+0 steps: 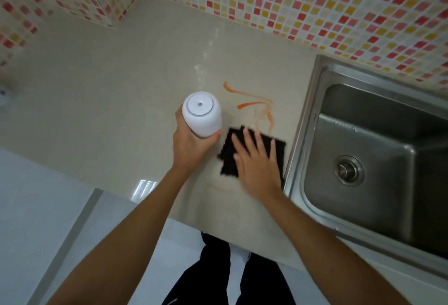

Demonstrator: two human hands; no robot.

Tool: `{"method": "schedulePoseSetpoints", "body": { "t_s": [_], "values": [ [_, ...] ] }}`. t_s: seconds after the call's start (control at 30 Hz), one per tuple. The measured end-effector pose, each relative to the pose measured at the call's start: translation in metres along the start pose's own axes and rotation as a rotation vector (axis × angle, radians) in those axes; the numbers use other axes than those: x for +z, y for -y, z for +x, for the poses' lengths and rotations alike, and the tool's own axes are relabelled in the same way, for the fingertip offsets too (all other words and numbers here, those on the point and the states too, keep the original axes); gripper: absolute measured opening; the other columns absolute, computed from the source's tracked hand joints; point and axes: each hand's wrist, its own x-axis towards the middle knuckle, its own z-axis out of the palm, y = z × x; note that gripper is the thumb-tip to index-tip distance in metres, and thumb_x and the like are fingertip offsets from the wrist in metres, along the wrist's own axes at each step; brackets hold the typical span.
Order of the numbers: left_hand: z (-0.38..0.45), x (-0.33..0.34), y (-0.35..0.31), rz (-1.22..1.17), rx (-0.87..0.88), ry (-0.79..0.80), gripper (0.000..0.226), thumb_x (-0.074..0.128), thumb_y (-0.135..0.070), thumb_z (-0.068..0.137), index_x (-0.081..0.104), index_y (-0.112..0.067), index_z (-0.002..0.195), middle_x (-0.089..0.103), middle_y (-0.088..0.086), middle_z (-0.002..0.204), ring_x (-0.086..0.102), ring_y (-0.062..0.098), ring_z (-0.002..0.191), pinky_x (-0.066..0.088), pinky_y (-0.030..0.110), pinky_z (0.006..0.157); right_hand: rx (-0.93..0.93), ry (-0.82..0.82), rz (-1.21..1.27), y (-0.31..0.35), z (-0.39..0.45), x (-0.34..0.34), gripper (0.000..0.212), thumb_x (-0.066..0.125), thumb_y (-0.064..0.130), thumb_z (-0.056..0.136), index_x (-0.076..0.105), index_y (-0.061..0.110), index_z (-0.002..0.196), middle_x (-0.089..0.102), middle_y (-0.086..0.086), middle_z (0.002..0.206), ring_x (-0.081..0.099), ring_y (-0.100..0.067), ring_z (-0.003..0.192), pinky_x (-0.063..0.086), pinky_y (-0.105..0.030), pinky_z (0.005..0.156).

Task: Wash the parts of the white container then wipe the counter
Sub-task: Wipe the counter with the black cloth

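My left hand (191,146) grips a white cylindrical container (202,113) and holds it over the beige counter (109,101), its round flat end facing the camera. My right hand (258,163) lies flat with straight fingers on a black cloth (230,156), pressing it on the counter just left of the sink. Orange smears (254,104) streak the counter beyond the cloth, and a fainter orange trace (218,188) shows near my right wrist.
A stainless steel sink (312,115) with a round drain (349,170) sits at the right. Red, yellow and white mosaic tiles (291,1) cover the walls behind and to the left. The counter's front edge runs below my forearms, with white floor beneath.
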Motion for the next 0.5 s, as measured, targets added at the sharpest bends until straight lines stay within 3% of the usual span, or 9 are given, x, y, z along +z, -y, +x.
{"method": "schedulePoseSetpoints", "body": {
  "t_s": [0.13, 0.23, 0.4, 0.5],
  "values": [
    [0.015, -0.011, -0.003, -0.003, 0.038, -0.046, 0.096, 0.086, -0.036, 0.067, 0.023, -0.036, 0.139, 0.052, -0.014, 0.129, 0.053, -0.004, 0.107, 0.043, 0.004, 0.082, 0.187, 0.026, 0.097, -0.031, 0.095, -0.013, 0.051, 0.012, 0.044, 0.102, 0.009, 0.035, 0.152, 0.006, 0.003, 0.162, 0.001, -0.023, 0.148, 0.001, -0.055, 0.117],
    [0.025, -0.023, -0.005, -0.006, 0.061, -0.080, 0.096, 0.085, -0.037, 0.068, 0.021, -0.035, 0.139, 0.053, -0.012, 0.131, 0.054, -0.003, 0.109, 0.043, 0.004, 0.084, 0.242, 0.010, 0.121, -0.025, 0.078, -0.013, 0.053, 0.008, 0.046, 0.102, 0.006, 0.033, 0.153, 0.001, 0.002, 0.162, -0.003, -0.022, 0.148, 0.001, -0.054, 0.117],
    [0.040, -0.042, 0.001, -0.020, 0.050, -0.150, 0.098, 0.085, -0.036, 0.069, 0.023, -0.026, 0.143, 0.053, -0.008, 0.132, 0.056, 0.001, 0.112, 0.045, 0.006, 0.086, 0.059, 0.062, 0.107, 0.055, -0.069, 0.010, 0.052, 0.017, 0.044, 0.103, 0.012, 0.032, 0.153, 0.009, -0.002, 0.161, 0.004, -0.028, 0.148, 0.014, -0.057, 0.114],
    [0.044, -0.050, 0.009, -0.030, 0.054, -0.218, 0.097, 0.086, -0.036, 0.069, 0.024, -0.024, 0.143, 0.054, -0.007, 0.132, 0.055, 0.002, 0.115, 0.049, 0.020, 0.093, -0.085, 0.064, 0.112, 0.059, -0.044, 0.010, 0.050, 0.020, 0.046, 0.102, 0.014, 0.037, 0.152, 0.013, 0.001, 0.161, 0.010, -0.029, 0.147, 0.013, -0.057, 0.114]
  ]
}}
